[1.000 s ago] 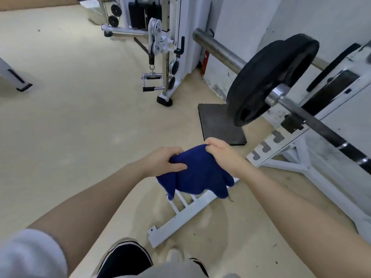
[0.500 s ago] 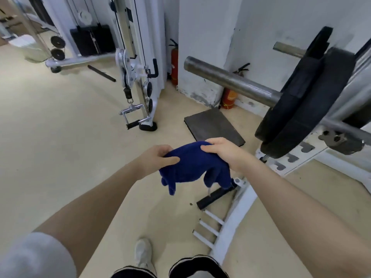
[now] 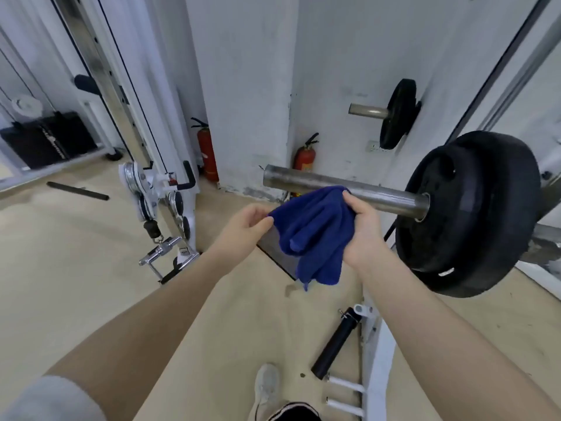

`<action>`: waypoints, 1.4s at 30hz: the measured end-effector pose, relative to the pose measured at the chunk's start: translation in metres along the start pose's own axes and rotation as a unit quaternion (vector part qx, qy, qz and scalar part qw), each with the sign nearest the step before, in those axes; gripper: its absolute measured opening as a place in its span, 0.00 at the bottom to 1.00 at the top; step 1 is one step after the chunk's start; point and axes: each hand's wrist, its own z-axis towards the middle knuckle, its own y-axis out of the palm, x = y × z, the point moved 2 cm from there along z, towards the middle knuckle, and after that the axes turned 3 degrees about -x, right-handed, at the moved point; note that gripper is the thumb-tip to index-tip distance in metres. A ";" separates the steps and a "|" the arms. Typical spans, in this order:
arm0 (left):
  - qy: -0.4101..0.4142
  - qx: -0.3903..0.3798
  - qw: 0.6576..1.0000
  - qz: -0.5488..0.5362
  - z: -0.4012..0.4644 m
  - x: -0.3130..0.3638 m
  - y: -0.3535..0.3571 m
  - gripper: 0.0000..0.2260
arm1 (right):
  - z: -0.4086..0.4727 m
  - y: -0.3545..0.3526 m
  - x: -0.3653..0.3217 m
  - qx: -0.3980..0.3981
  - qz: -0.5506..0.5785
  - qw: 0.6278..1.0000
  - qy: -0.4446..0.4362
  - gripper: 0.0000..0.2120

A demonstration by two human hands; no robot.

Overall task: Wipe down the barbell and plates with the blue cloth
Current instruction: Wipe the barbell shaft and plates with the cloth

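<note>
The blue cloth point(image 3: 315, 229) is pinched between the left hand point(image 3: 243, 229) and right hand point(image 3: 361, 232), just below the barbell point(image 3: 343, 188).

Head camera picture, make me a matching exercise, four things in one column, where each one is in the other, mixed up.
1 cloth
2 fire extinguisher
3 big plate
4 cable handle

A hanging from the pulley machine
B on the bar's sleeve
C on the floor by the wall
D held in both hands

Pairs: 1-D, 2-C, 3-B, 4-A
</note>
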 end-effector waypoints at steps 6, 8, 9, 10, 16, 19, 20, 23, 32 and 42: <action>0.042 0.038 0.997 0.050 0.084 0.030 -0.035 0.09 | 0.033 0.060 -0.071 0.051 -0.128 0.949 -0.285 0.03; 0.055 0.025 0.994 0.091 0.106 0.030 -0.046 0.11 | 0.043 0.081 -0.083 0.044 -0.308 0.874 -0.374 0.05; 0.058 0.015 0.993 0.103 0.115 0.029 -0.050 0.12 | 0.051 0.089 -0.082 0.038 -0.390 0.833 -0.391 0.05; 0.059 0.005 0.992 0.109 0.125 0.026 -0.054 0.13 | 0.062 0.097 -0.078 0.028 -0.470 0.795 -0.382 0.05; 0.046 -0.168 0.984 0.021 0.153 -0.007 -0.049 0.16 | 0.134 0.080 -0.005 0.028 -0.808 0.535 -0.244 0.18; 0.044 -0.198 0.979 0.032 0.172 -0.016 -0.057 0.18 | 0.145 0.077 0.002 0.078 -0.804 0.525 -0.269 0.19; 0.042 -0.208 0.976 0.054 0.178 -0.018 -0.060 0.18 | 0.149 0.080 0.005 0.087 -0.824 0.491 -0.270 0.22; 0.026 -0.263 0.964 0.041 0.194 -0.021 -0.067 0.16 | 0.164 0.084 0.006 0.093 -0.871 0.419 -0.239 0.24; 0.104 -0.292 0.946 0.098 0.215 -0.026 -0.058 0.14 | 0.184 0.091 0.009 0.265 -0.837 0.449 -0.165 0.26; 0.138 -0.307 0.934 0.116 0.220 -0.031 -0.059 0.14 | 0.200 0.089 -0.016 0.336 -0.768 0.543 -0.049 0.20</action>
